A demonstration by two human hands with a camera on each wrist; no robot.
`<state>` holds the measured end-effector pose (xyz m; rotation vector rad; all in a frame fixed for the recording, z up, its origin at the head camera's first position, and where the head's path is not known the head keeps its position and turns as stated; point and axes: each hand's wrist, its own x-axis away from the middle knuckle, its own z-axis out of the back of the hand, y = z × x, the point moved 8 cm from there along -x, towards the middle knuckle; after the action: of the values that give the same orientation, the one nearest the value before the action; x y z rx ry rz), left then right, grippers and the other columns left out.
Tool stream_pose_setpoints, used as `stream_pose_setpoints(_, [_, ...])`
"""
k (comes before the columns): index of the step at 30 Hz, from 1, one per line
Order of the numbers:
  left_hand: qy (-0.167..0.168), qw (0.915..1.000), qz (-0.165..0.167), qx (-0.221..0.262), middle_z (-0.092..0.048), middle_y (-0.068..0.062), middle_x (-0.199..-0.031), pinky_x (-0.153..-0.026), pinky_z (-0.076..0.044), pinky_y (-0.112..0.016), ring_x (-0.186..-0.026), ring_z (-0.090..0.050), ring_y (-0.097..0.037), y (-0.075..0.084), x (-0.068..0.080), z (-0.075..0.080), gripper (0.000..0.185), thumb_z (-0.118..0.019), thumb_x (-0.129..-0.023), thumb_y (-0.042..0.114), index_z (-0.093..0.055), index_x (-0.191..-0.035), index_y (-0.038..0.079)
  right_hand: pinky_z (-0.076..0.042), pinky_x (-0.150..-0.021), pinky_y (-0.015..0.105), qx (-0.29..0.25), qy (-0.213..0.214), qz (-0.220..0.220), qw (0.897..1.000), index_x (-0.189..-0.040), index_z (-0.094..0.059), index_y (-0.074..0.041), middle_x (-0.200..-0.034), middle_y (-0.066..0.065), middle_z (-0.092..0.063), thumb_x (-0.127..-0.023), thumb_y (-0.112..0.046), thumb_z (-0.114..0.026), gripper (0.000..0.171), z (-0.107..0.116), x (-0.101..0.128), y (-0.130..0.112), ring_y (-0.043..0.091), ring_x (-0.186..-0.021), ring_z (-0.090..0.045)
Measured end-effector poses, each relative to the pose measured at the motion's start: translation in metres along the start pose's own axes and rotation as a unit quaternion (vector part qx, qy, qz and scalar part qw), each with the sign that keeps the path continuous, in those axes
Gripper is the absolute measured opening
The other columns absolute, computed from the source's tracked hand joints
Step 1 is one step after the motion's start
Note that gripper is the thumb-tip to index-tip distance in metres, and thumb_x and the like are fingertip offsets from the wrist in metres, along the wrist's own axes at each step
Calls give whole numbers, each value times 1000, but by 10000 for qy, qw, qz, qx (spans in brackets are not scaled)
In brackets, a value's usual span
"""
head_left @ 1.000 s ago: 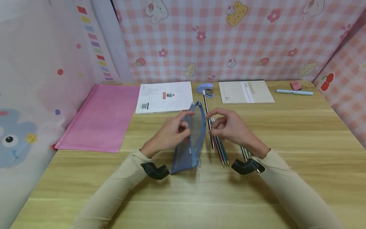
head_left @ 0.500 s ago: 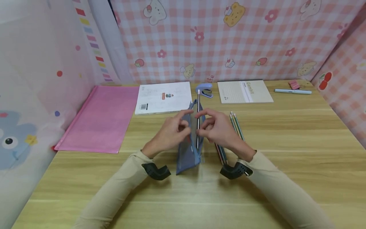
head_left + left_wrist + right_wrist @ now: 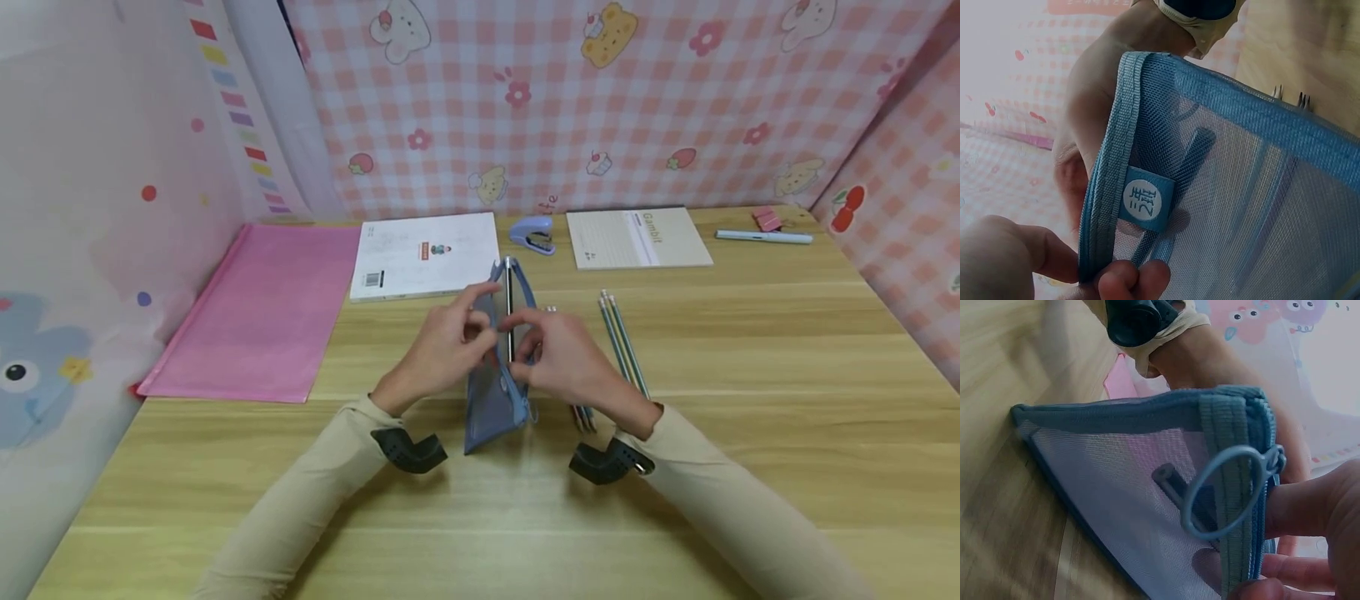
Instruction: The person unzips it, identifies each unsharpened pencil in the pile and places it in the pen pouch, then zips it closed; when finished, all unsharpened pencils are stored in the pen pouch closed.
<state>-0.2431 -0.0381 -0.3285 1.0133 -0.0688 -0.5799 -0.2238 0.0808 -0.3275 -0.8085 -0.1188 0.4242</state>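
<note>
My left hand pinches one side of the mouth of a blue mesh zip pouch, which stands unzipped on the table. In the left wrist view its cloth label lies just above my fingertips. My right hand reaches into the mouth and holds a dark pencil, which lies lengthwise in the opening. Through the mesh in the right wrist view shows the pencil's blunt end, near the ring-shaped zip pull. My right fingertips are partly hidden by the pouch wall.
Two pencils lie right of my right hand, and more pencils are partly under it. Behind are a white book, a purple stapler, a notepad, a light blue pen and a pink clip. A pink folder lies left.
My right hand has carried the pencil left from beside the pouch and lowered it into the mouth. My left hand keeps its hold on the pouch edge.
</note>
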Motion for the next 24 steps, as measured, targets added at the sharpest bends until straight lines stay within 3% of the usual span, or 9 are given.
stream_pose_setpoints(7, [-60,10000,50,60,-73,-8,-78,-59,-57,-27,-65,-71,-15,1,1,2,58,-52,-92,2,-40,-149,4,-50,-60,25,-53,-62,-10,10000,-124,-66,-3,-77,4,-74,-79,-4,-73,45,-2,0,1,10,-64,-66])
stream_pose_setpoints(11, [-83,9998,110,113,-73,-10,-79,-62,-60,-29,-67,-72,-14,-1,1,1,59,-52,-92,1,-40,-149,4,-48,-57,24,-44,-5,149,9999,-122,-66,-3,-78,5,-75,-84,-8,-73,39,1,1,0,10,-62,-64])
stream_pose_setpoints(18, [-142,9997,131,159,-71,-9,-76,-63,-60,-31,-66,-73,-14,-1,0,-3,59,-51,-92,2,-41,-150,7,-42,-47,22,-401,636,429,9962,-112,-71,-5,-81,11,-74,-92,-8,-68,20,34,8,9,11,-52,-57])
stream_pose_setpoints(21, [-129,9997,114,173,-71,-8,-77,-63,-60,-30,-66,-72,-13,-1,0,-2,59,-51,-92,2,-40,-150,7,-44,-47,24,-372,512,279,9976,-108,-72,-7,-80,10,-73,-95,-10,-65,16,51,11,23,11,-51,-56])
stream_pose_setpoints(24, [-137,9998,92,149,-72,-7,-78,-63,-60,-29,-67,-72,-11,-1,0,-1,59,-50,-92,2,-40,-150,6,-47,-49,26,-168,107,87,9998,-106,-72,-8,-81,11,-72,-97,-13,-63,15,62,14,43,10,-54,-56])
